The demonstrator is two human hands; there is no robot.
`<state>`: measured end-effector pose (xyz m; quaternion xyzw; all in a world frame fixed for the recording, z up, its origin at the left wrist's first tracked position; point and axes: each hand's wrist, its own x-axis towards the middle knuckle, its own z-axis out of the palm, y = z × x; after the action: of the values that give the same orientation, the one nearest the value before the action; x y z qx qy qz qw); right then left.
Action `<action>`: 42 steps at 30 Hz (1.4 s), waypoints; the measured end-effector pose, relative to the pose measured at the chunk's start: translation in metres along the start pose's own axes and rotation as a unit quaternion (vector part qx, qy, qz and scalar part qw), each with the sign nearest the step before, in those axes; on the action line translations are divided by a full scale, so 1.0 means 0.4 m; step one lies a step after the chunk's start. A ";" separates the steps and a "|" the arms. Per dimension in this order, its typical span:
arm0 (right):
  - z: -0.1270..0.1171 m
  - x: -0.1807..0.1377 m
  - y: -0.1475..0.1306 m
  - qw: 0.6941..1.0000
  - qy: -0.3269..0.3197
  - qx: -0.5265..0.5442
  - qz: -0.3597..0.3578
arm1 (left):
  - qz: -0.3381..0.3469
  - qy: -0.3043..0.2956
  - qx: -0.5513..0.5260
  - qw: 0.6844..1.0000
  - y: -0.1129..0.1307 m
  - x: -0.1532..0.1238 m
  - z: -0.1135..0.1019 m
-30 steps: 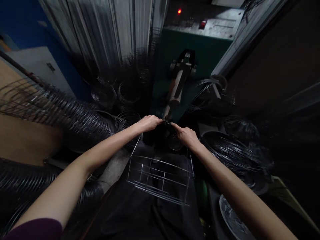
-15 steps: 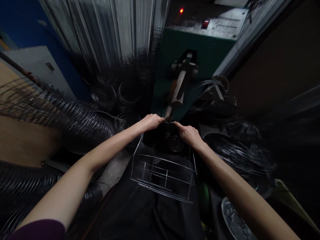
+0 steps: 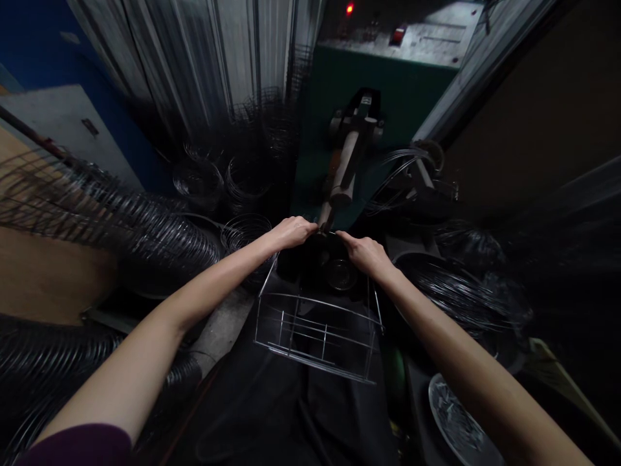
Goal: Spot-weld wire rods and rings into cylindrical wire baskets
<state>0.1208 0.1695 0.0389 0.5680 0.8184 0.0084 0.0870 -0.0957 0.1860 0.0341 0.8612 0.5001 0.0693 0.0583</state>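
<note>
A wire rack (image 3: 315, 336) of thin bright rods stretches from my lap up to the tip of a spot welder's arm (image 3: 343, 168). My left hand (image 3: 294, 232) is closed, its fingertips pinching the rack's far side just left of the welder tip. On the other side of the tip, my right hand (image 3: 365, 251) grips the same far side, its index finger stretched along the wire. The join under the tip is dark and small, so the contact there is hard to make out. Below the tip a round dark part (image 3: 340, 275) shows between my hands.
The green machine body (image 3: 417, 90) stands ahead, with a lit red lamp (image 3: 350, 8). Wire rings (image 3: 160, 226) are stacked at left. A bundle of wires (image 3: 446, 291) lies at right, above a dish of small metal pieces (image 3: 458, 417).
The whole view has shifted slightly, with the machine sitting a little higher in it. Both hands keep their hold on the rack at the welder tip.
</note>
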 end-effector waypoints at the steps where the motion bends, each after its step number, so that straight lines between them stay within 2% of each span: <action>1: -0.001 0.001 0.001 1.000 0.000 0.004 -0.002 | -0.003 -0.003 -0.003 1.000 0.000 0.001 0.000; 10: -0.012 0.000 0.006 0.998 0.005 0.059 0.005 | -0.024 -0.027 -0.038 0.999 -0.009 0.003 -0.006; 16: -0.013 0.002 -0.005 0.999 0.009 0.049 0.008 | -0.027 0.008 -0.039 0.999 -0.024 -0.013 0.005; 23: -0.012 0.013 -0.020 0.998 0.004 0.065 0.004 | -0.024 0.013 -0.034 0.999 -0.036 -0.021 0.007; 28: -0.011 0.018 0.008 0.983 0.008 0.185 -0.001 | -0.010 0.010 -0.050 0.999 -0.044 -0.013 0.006; 32: 0.003 -0.030 0.051 0.937 -0.062 0.344 -0.002 | -0.015 0.017 -0.059 0.998 -0.039 -0.015 0.011; 34: 0.015 -0.066 0.054 0.929 -0.080 0.362 0.013 | -0.022 0.023 -0.066 0.997 -0.025 -0.026 0.015; 38: 0.041 -0.128 0.019 0.959 -0.027 0.277 0.044 | -0.034 0.040 -0.111 0.992 0.004 -0.075 0.005; 40: 0.050 -0.157 0.001 0.970 0.013 0.237 0.049 | -0.025 0.047 -0.185 0.981 0.005 -0.122 -0.001; 42: 0.056 -0.185 -0.002 0.974 0.064 0.210 0.063 | -0.031 0.065 -0.310 0.948 -0.006 -0.189 0.011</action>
<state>0.1487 0.0984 0.0267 0.6224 0.7682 -0.1219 -0.0876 -0.1340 0.1213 0.0246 0.7787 0.4829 0.2748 0.2915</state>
